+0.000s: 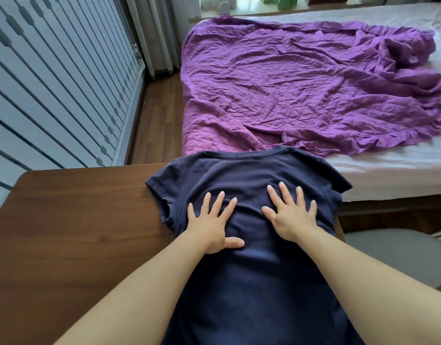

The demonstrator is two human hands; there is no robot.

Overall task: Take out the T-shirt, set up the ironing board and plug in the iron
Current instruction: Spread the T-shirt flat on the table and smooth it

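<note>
A navy blue T-shirt (242,175) lies spread flat on the right part of a dark brown wooden table (72,227), its collar pointing away from me toward the bed. My left hand (212,225) presses flat on the shirt's left chest area, fingers spread and straight. My right hand (291,215) presses flat on the shirt to the right of it, fingers also spread. The shirt's right sleeve hangs past the table's right edge. No iron is in view.
A bed with a white sheet (388,170) and a crumpled purple quilt (301,83) stands just beyond the table. A grey padded surface (393,255) sits low at the right. A striped wardrobe door (52,78) fills the left, with a wood floor (159,120) between.
</note>
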